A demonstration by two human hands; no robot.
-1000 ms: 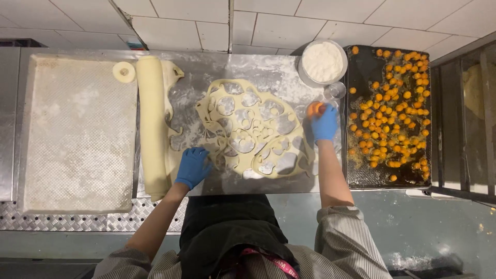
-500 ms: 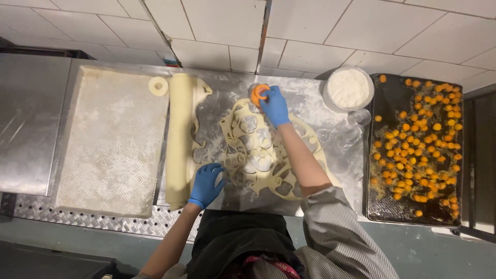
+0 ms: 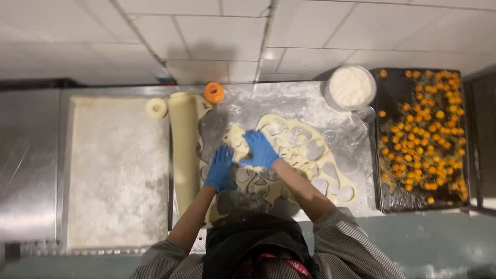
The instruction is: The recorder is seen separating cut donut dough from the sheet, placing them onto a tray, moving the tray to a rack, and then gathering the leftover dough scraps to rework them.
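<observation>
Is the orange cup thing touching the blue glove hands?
Apart. The head view shows the orange cutter alone on bare floured counter, above the left hand and right hand.

A pale dough sheet (image 3: pixel 294 155), punched full of round holes, lies flat on the floured counter.
</observation>
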